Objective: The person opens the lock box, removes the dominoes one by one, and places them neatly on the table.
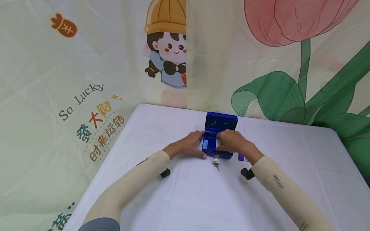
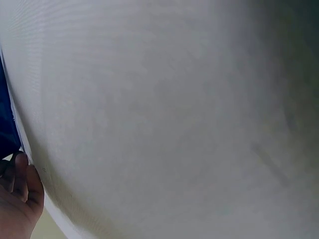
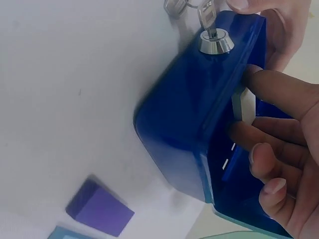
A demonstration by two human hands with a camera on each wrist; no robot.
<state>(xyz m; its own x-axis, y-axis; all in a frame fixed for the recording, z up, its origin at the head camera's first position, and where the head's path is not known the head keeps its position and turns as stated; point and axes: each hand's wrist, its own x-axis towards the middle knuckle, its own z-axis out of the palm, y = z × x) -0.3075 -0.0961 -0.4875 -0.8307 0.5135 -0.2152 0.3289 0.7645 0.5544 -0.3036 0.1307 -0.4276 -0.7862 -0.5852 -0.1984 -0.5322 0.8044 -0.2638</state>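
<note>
A blue metal cash box (image 1: 218, 154) stands on the table with its lid (image 1: 221, 122) raised. Keys (image 3: 208, 17) hang from the silver lock (image 3: 217, 42) on its front. My left hand (image 1: 192, 144) grips the box's left side, thumb near the front corner and fingers toward the back. Inside the box, my right hand (image 1: 231, 141) pinches a small pale block (image 3: 244, 105) between thumb and forefinger. A light-blue piece (image 1: 205, 143) lies in the left part of the box. The left wrist view shows mostly tablecloth, with part of the left hand (image 2: 20, 199) at its edge.
A purple block (image 3: 101, 206) lies on the table right of the box, with a teal piece (image 3: 70, 233) partly cut off beside it. White cloth covers the table (image 1: 185, 199). A printed curtain (image 1: 208, 80) hangs just behind its far edge.
</note>
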